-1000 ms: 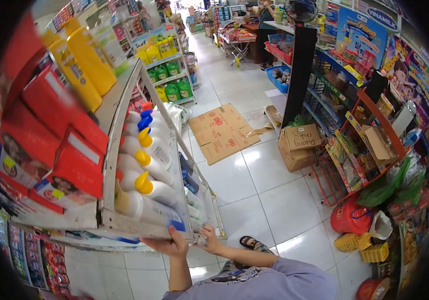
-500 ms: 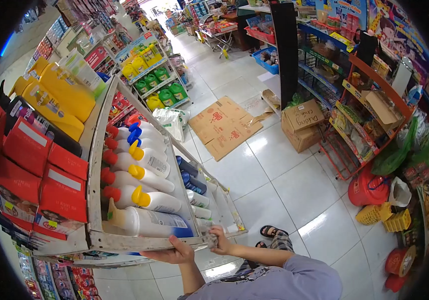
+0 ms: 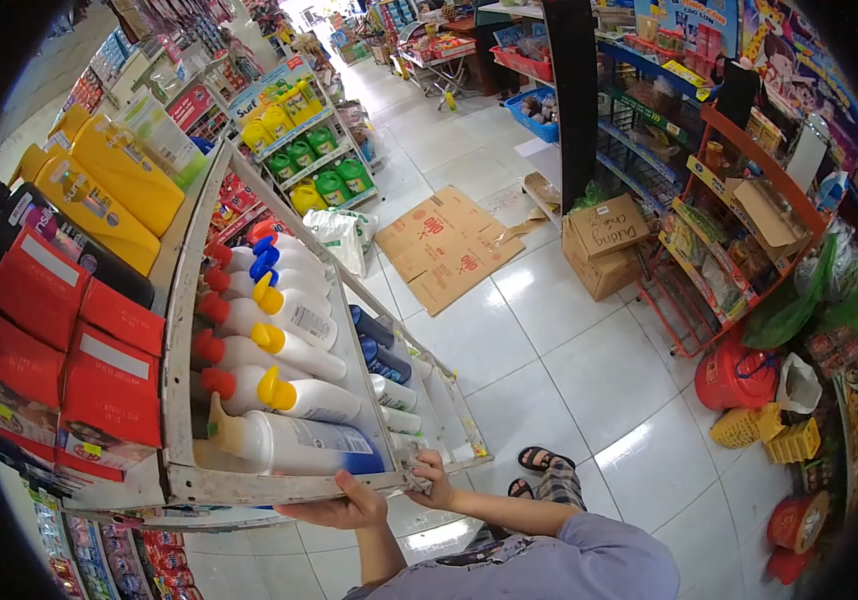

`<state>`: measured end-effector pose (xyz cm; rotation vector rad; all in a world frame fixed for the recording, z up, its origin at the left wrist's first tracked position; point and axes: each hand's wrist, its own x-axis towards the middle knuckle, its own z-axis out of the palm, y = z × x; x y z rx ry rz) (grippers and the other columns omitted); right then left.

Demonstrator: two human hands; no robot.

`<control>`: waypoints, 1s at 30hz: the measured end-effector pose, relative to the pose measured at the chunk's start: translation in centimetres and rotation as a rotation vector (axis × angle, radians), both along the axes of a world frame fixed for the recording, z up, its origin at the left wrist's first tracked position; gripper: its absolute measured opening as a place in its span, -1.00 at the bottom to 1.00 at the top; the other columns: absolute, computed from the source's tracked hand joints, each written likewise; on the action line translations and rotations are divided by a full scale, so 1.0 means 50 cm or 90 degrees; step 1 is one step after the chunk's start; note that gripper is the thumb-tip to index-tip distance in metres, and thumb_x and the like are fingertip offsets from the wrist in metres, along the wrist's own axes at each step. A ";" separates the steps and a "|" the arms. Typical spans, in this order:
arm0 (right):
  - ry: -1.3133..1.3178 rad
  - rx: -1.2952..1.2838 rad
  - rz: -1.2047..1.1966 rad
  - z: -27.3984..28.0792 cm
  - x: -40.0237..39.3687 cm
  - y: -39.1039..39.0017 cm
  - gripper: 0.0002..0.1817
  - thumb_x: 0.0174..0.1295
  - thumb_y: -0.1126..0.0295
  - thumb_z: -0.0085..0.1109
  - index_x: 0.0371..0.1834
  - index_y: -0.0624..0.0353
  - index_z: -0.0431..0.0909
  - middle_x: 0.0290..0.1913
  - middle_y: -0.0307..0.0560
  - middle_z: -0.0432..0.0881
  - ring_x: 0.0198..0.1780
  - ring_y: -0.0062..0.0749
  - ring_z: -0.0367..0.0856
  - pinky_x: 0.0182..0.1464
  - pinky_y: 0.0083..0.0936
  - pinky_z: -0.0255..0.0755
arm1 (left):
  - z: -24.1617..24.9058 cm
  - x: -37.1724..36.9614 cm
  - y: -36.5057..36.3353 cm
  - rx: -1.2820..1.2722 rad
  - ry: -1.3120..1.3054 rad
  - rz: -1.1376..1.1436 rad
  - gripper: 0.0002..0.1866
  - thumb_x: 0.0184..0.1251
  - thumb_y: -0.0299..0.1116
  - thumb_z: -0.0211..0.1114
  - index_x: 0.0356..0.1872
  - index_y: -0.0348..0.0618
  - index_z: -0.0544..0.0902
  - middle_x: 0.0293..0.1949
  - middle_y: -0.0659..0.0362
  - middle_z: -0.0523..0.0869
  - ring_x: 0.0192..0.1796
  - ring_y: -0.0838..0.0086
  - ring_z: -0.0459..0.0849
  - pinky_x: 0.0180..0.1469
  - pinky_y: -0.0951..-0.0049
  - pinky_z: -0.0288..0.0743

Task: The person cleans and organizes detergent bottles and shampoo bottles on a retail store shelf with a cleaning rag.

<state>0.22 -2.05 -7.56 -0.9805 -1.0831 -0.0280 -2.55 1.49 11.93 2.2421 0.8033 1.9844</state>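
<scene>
A white metal shelf unit [image 3: 279, 489] with worn paint stands before me, holding bottles in rows. My left hand [image 3: 347, 507] grips its near edge, thumb on top and fingers along the side. A few centimetres right of it, my right hand [image 3: 433, 484] is closed around a crumpled greyish cloth [image 3: 415, 477] against the shelf's corner post. Just behind my left thumb lies a large white-and-blue pump bottle [image 3: 294, 443]. Beyond it are white bottles with yellow pump tops [image 3: 324, 400] and several red-capped bottles [image 3: 234, 350]. Dark blue bottles [image 3: 384, 360] occupy the lower level.
Red boxes [image 3: 114, 385] and yellow bottles [image 3: 99, 200] crowd the top at left. Flattened cardboard [image 3: 449, 250] lies on the tiled floor. Farther right are a carton [image 3: 604, 245], a red rack [image 3: 684, 310] and a red bucket [image 3: 734, 375]. A sandalled foot [image 3: 547, 458] shows below.
The shelf and its goods appear slightly farther left and lower on the left side. My right hand has shifted slightly with the cloth at the post; my left hand keeps its hold.
</scene>
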 end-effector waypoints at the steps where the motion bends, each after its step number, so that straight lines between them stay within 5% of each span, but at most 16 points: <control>1: -0.004 -0.011 0.002 -0.009 0.001 -0.001 -0.36 -0.37 0.45 0.28 -0.16 0.05 0.13 -0.17 0.07 0.18 -0.14 -0.06 0.21 -0.13 -0.23 0.11 | 0.000 0.001 0.000 -0.002 -0.004 -0.002 -0.27 0.04 -0.51 -0.07 0.12 -0.23 -0.37 0.14 -0.13 -0.13 0.18 0.05 -0.08 0.12 0.18 -0.08; 30: -0.069 -0.182 -0.017 -0.138 0.022 -0.021 -0.41 -0.39 0.36 0.33 -0.27 0.09 0.16 -0.27 0.02 0.29 -0.25 -0.13 0.29 -0.24 -0.31 0.18 | -0.008 -0.003 0.005 0.002 -0.022 -0.029 -0.25 -0.01 -0.54 -0.07 0.11 -0.26 -0.38 0.14 -0.08 -0.07 0.18 0.06 -0.08 0.12 0.18 -0.07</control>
